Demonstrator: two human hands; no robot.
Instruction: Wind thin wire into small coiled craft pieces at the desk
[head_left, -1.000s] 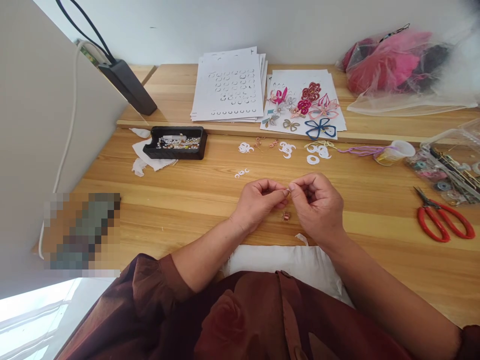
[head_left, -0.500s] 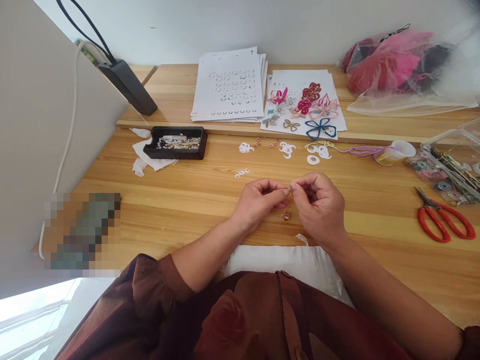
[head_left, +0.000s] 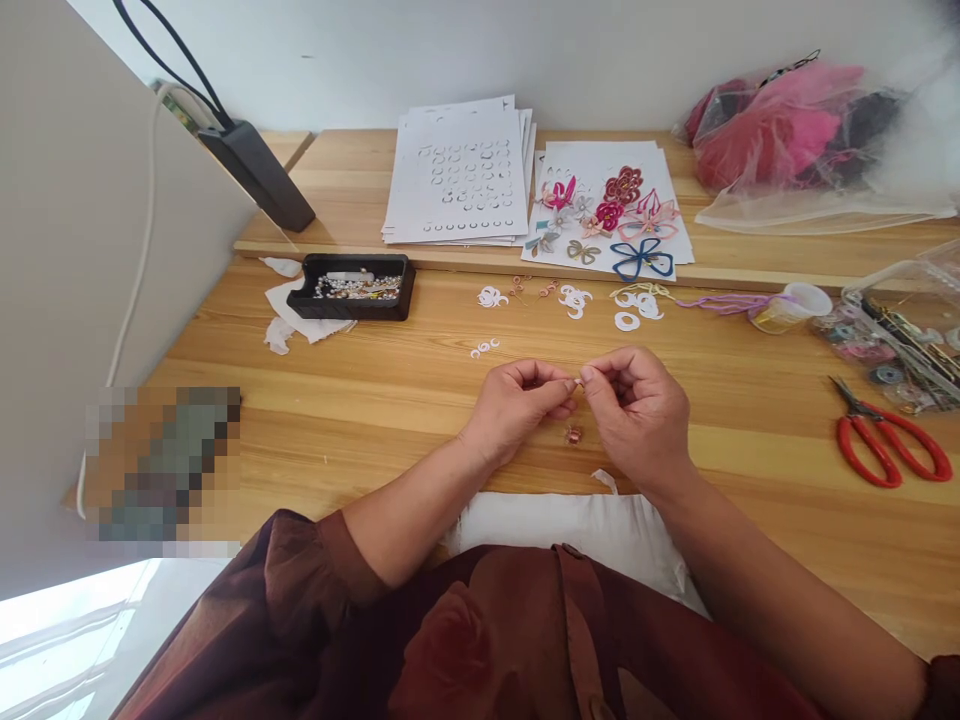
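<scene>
My left hand point(head_left: 523, 405) and my right hand point(head_left: 637, 410) meet over the middle of the table, thumbs and forefingers pinched tip to tip. Between the fingertips is a tiny pale piece, too small to name and mostly covered by the fingers. Just below the hands lies a small spool of copper-coloured thread or wire point(head_left: 574, 435). Beyond them, small white crescent cut-outs point(head_left: 484, 348) lie on the wood, with further white paper rings and crescents point(head_left: 574, 300) in little piles behind.
A black tray of beads point(head_left: 351, 300) stands at back left. Red-handled scissors point(head_left: 889, 445) and a clear box of supplies point(head_left: 911, 340) are on the right. Paper sheets point(head_left: 457, 190) and ornamental flowers point(head_left: 609, 215) rest on the raised ledge. A white cushion point(head_left: 559, 515) sits at the front edge.
Both hands keep nearly the same place and pinch. A little more of the pale piece shows between the fingertips. Nothing else on the table has moved.
</scene>
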